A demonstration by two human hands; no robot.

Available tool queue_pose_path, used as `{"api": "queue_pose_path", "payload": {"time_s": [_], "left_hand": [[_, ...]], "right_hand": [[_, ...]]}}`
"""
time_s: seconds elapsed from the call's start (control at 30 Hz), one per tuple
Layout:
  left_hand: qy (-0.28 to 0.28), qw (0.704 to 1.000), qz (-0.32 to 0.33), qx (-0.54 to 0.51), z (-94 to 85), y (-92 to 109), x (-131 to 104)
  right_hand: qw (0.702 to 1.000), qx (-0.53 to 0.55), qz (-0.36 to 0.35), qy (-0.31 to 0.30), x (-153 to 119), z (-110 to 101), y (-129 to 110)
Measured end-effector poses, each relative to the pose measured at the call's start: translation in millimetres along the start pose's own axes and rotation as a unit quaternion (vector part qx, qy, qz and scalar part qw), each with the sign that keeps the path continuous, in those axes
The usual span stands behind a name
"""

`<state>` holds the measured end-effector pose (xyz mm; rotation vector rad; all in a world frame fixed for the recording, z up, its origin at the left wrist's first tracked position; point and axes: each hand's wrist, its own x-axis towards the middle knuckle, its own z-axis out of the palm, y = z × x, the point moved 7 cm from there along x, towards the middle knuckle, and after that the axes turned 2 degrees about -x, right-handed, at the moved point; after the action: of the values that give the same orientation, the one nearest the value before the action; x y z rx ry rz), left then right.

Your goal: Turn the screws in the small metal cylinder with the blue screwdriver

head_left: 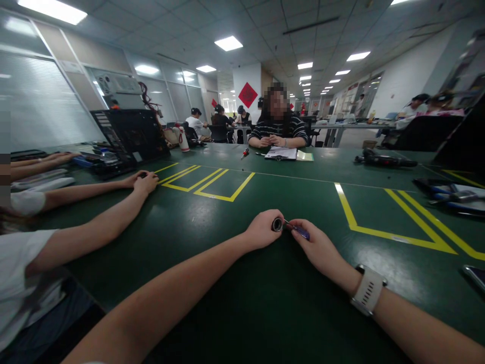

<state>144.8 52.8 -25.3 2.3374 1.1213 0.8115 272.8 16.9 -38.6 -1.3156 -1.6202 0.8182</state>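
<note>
In the middle of the head view, my left hand (262, 231) is closed around a small dark cylindrical part (277, 224), its round open end facing me. My right hand (316, 246) pinches a small screwdriver (302, 232) by its purple-blue handle. The thin metal shaft points left and reaches the cylinder's edge; whether its tip touches is too small to tell. Both hands are close together just above the green tabletop (227, 293). Fingers hide most of the cylinder.
Yellow tape (397, 237) marks the tabletop. At left, a co-worker's hands (146, 183) hold a small dark item. Opposite, a seated person is behind a clipboard (281, 153) and a red-handled tool (245, 153). A black power tool (384, 159), a tool tray (450, 194) and a phone (475, 277) lie rightward.
</note>
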Motion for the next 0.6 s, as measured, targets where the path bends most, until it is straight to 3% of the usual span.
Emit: {"api": "queue_pose_path", "payload": {"time_s": [0.23,0.43,0.6], "left_hand": [[0.037,0.999,-0.017,0.000,-9.4,-1,-2],[0.055,0.998,-0.015,-0.017,-10.6,-7,-2],[0.038,0.999,0.018,0.014,-9.2,1,-3]], "right_hand": [[0.993,0.073,-0.041,0.088,-20,-22,-22],[0.992,-0.007,-0.123,0.032,-32,-13,-42],[0.986,-0.044,-0.150,0.050,-30,-12,-44]]}}
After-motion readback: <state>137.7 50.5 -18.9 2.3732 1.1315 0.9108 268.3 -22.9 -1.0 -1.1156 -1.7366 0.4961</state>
